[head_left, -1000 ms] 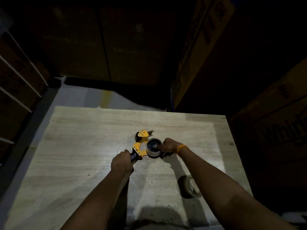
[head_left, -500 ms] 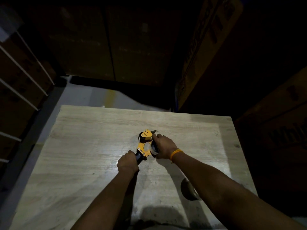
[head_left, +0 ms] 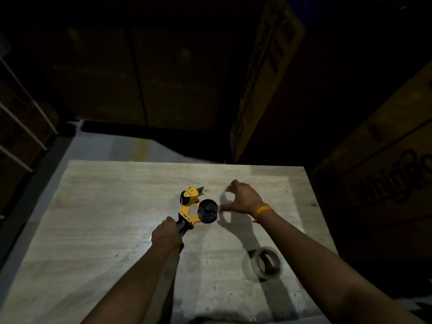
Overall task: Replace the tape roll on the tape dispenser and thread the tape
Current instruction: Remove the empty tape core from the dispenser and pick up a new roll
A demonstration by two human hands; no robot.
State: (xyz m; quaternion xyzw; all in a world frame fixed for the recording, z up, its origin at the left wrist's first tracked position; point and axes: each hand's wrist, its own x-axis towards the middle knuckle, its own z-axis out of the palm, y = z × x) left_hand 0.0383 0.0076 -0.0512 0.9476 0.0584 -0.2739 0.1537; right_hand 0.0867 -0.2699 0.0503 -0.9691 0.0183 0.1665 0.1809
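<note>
The left hand has its grip wrapped tight around the black handle of the yellow metal tape dispenser, whose bare black spool hub faces up. The right hand hovers beside the hub, grip curled around a blurred, pale translucent ring. A grey tape roll lies on the pale wooden tabletop near its right edge; the left half is open.

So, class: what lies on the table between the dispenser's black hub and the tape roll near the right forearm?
Head view: only bare tabletop, in shadow.
</note>
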